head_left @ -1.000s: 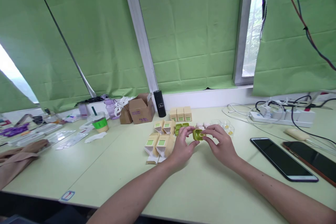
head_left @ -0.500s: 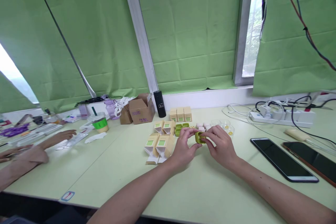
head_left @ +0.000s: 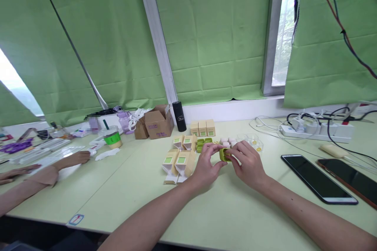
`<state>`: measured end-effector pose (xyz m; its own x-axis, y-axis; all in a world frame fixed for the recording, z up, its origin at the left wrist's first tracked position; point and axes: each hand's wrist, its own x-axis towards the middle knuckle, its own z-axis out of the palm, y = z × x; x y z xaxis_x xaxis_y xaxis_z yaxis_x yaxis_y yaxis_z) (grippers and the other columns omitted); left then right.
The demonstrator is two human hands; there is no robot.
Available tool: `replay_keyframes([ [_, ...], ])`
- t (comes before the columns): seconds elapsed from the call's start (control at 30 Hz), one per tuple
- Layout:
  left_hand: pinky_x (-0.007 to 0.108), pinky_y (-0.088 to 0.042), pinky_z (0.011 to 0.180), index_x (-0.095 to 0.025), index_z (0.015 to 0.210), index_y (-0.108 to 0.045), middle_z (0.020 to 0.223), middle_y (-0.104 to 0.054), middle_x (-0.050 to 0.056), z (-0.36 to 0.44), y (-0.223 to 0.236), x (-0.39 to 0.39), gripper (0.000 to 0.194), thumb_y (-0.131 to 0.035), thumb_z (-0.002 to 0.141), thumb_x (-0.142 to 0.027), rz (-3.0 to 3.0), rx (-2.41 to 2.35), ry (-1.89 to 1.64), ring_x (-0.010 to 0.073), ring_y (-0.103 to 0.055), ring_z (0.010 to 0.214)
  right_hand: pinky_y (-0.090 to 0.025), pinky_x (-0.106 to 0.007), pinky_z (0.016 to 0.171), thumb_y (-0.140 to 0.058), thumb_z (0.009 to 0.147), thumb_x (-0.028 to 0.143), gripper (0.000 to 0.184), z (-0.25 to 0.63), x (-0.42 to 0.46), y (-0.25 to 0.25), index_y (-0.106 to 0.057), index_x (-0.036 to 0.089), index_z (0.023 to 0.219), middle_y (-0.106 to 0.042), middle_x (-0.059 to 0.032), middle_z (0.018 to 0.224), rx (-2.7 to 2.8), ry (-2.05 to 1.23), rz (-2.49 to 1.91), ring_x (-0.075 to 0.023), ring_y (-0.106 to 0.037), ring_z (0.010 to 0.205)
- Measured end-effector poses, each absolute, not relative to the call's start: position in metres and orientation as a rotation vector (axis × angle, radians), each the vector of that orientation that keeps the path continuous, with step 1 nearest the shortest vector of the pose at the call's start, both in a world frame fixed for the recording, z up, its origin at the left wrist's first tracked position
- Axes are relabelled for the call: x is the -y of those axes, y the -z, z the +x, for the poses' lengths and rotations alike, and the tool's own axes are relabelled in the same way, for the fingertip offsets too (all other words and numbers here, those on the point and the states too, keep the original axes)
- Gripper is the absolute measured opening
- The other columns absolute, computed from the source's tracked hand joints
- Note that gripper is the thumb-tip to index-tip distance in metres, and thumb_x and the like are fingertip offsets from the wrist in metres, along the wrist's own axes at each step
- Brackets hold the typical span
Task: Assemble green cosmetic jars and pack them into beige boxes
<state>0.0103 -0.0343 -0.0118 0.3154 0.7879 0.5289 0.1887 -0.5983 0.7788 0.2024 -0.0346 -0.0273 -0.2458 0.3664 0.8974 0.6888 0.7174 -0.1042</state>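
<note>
Both my hands meet over the pale green table [head_left: 224, 211] and pinch one small olive-green plastic case [head_left: 223, 153] between them. My left hand [head_left: 207, 164] grips its left side with curled fingers. My right hand [head_left: 246, 162] grips its right side, thumb and fingers closed on it. Just behind lie more green cases [head_left: 203, 142] and small clear pots [head_left: 255, 143]. To the left of my hands stand several tan cartons with green labels [head_left: 176, 160], and three tan cartons [head_left: 202, 128] stand in a row further back.
Two phones [head_left: 319, 179] lie at the right, with a white power strip [head_left: 316, 130] and cables behind. A black cylinder [head_left: 179, 116], a brown cardboard box [head_left: 157, 123] and a green-banded cup [head_left: 112, 137] stand at the back. Another person's hands [head_left: 75, 158] rest on plastic packets at the left.
The green case has turned slightly between my fingers and my hands have drawn closer. The other person's hand at the left reached forward over the packets.
</note>
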Motion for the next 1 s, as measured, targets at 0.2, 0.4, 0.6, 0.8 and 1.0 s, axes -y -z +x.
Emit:
replay_keyframes([
  [0.2,0.049,-0.047,0.116,-0.029,0.124,-0.066,0.128,-0.052,0.006,0.0109,0.0111,0.0352,0.046,-0.075,0.083,-0.011,1.985,-0.866,-1.272,0.0236,-0.059,0.125,-0.041,-0.034,0.066,-0.055,0.096,0.009,0.019,0.2011,0.0349,0.0279,-0.068,0.022,0.098,-0.061,-0.0047,0.080,1.875,0.399,-0.810,-0.0209,-0.051,0.077],
  [0.4,0.050,-0.047,0.118,-0.029,0.122,-0.067,0.127,-0.051,0.005,0.0110,0.0112,0.0347,0.046,-0.074,0.082,-0.009,1.962,-0.827,-1.283,0.0230,-0.060,0.124,-0.040,-0.034,0.065,-0.054,0.097,0.009,0.017,0.2002,0.0333,0.0286,-0.067,0.020,0.096,-0.061,-0.0045,0.079,1.880,0.408,-0.785,-0.0203,-0.050,0.076],
  [0.6,0.052,-0.047,0.119,-0.029,0.124,-0.067,0.127,-0.052,0.005,0.0099,0.0143,0.0329,0.047,-0.075,0.082,-0.010,1.958,-0.792,-1.278,0.0231,-0.059,0.125,-0.041,-0.034,0.066,-0.053,0.097,0.008,0.019,0.2012,0.0308,0.0303,-0.067,0.022,0.093,-0.061,-0.0044,0.078,1.900,0.368,-0.767,-0.0202,-0.050,0.075],
  [0.8,0.051,-0.046,0.117,-0.030,0.124,-0.067,0.127,-0.053,0.006,0.0093,0.0129,0.0328,0.045,-0.074,0.083,-0.012,1.950,-0.813,-1.262,0.0244,-0.058,0.126,-0.043,-0.035,0.066,-0.053,0.098,0.011,0.020,0.2018,0.0296,0.0306,-0.069,0.023,0.098,-0.064,-0.0049,0.078,1.903,0.369,-0.771,-0.0207,-0.051,0.074],
  [1.0,0.046,-0.046,0.111,-0.029,0.124,-0.067,0.127,-0.056,0.007,0.0082,0.0068,0.0338,0.045,-0.072,0.084,-0.011,1.962,-0.892,-1.267,0.0246,-0.058,0.123,-0.050,-0.039,0.069,-0.055,0.094,0.009,0.034,0.2042,0.0330,0.0267,-0.063,0.024,0.124,-0.070,-0.0069,0.090,1.914,0.334,-0.709,-0.0236,-0.058,0.080],
])
